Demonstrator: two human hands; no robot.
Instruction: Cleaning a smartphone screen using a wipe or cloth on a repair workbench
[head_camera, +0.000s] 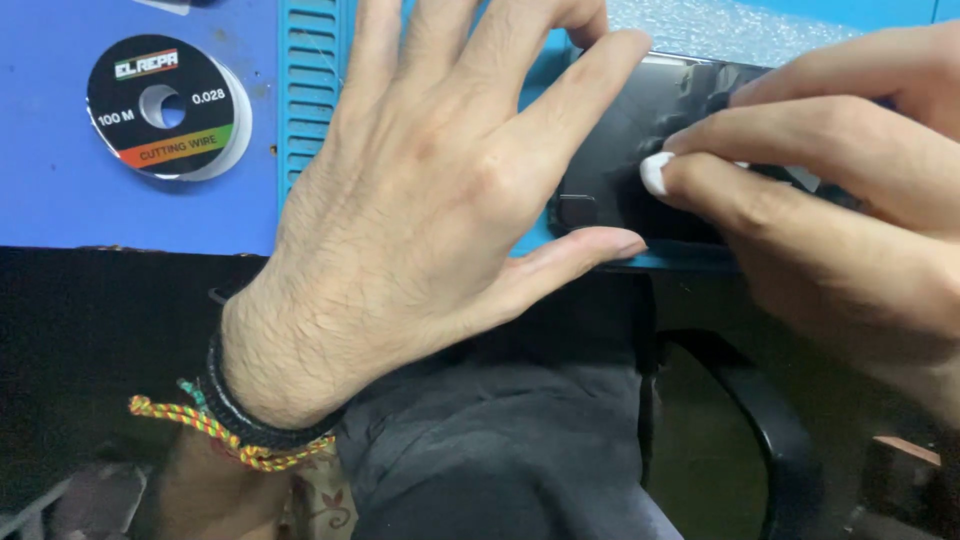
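My left hand (430, 190) lies spread, palm down, over the left end of a black glossy phone (640, 140) that rests on a blue work mat (300, 120). Its thumb and index finger brace the phone's edges. My right hand (840, 200) comes in from the right with its fingers pinched on a small white wad (655, 172), pressed against the phone's dark surface. Much of the phone is hidden under both hands.
A spool of thin wire (165, 105) with a black label lies on the blue table top at upper left. A clear bubble sheet (720, 25) sits behind the phone. Below the table edge are my dark-clothed lap and a black chair armrest (760, 420).
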